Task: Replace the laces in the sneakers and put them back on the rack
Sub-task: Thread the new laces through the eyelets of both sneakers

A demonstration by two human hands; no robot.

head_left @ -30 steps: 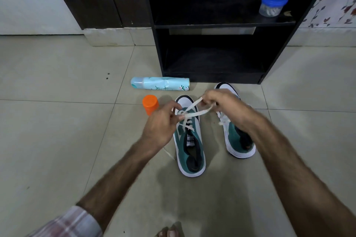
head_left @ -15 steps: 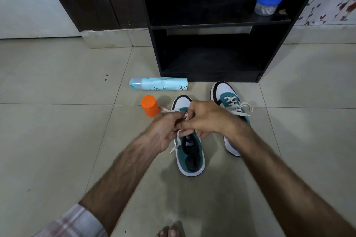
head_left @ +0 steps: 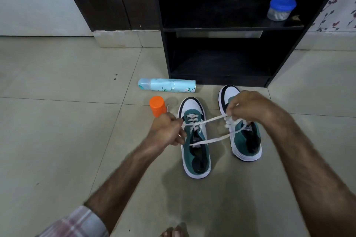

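Head view. Two sneakers on the tile floor (head_left: pixel 57 140), toes toward the rack (head_left: pixel 217 81), just short of its base. Left sneaker (head_left: pixel 195 152): teal upper, white toe and sole, dark lining; white lace (head_left: pixel 212 120) crossed through the lower eyelets. Right sneaker (head_left: pixel 248 140): same colours, partly hidden by the right hand (head_left: pixel 248 107).

Left hand (head_left: pixel 167 130) fisted on one lace end; right hand pinching the other strands, drawn taut across both shoes.

Handling, my guess: lace flat, soft, limp, grips well near the tips; shoes light, soles stiff, best lifted by heel or collar.

Spray can (head_left: pixel 167 85) lying flat, orange cap (head_left: pixel 158 106) beside the left toe. Blue-lidded jar (head_left: pixel 281 8) on the upper shelf.
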